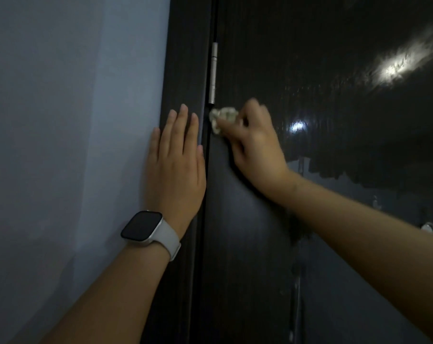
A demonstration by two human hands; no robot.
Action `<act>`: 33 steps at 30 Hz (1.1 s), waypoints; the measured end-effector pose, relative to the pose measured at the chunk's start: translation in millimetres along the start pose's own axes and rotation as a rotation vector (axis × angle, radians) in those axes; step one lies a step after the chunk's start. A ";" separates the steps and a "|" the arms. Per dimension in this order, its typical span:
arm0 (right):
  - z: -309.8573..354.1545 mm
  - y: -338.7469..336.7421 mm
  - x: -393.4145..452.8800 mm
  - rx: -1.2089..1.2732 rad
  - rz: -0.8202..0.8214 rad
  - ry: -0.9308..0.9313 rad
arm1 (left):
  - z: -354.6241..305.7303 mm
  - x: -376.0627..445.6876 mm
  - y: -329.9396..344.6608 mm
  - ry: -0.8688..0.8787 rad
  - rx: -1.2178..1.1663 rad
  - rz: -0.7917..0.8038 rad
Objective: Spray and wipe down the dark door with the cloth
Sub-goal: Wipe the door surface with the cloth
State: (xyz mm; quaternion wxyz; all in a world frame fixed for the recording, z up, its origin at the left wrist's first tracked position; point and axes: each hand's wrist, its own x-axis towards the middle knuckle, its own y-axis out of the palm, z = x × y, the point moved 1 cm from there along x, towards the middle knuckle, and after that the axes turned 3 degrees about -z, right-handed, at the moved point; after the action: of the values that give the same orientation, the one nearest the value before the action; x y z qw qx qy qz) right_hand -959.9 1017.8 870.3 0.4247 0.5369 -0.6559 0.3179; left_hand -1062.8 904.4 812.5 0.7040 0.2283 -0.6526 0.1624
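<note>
Both forearms reach up from below toward the glossy dark door [322, 120], the left hand [175, 165], a watch [146, 228] at its wrist, pressed flat with straight fingers on the door frame [183, 70], the right hand [252, 142] gripping a crumpled pale cloth [221, 115] against the door just under the metal hinge [213, 70].

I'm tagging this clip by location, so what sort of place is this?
Probably indoors in a home or flat, at a doorway: a glossy dark door hung on a metal hinge in a dark frame, beside a plain painted wall.
</note>
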 end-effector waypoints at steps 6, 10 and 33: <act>46.7 -13.7 -113.5 0.116 0.217 -0.078 | -4.7 -64.7 -11.4 0.005 -0.022 0.079; 58.6 -24.6 -164.9 0.152 0.317 -0.167 | -7.2 -97.1 -16.5 -0.021 -0.004 0.103; 19.4 -73.2 -210.2 0.156 0.176 0.420 | -74.8 -165.3 -44.5 -0.287 -0.310 0.504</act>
State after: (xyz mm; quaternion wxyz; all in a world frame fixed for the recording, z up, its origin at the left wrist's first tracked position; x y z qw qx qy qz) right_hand -879.6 1075.9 670.1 0.4798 0.4310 -0.5707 0.5083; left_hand -991.9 918.2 640.2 0.5690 -0.0295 -0.7980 0.1965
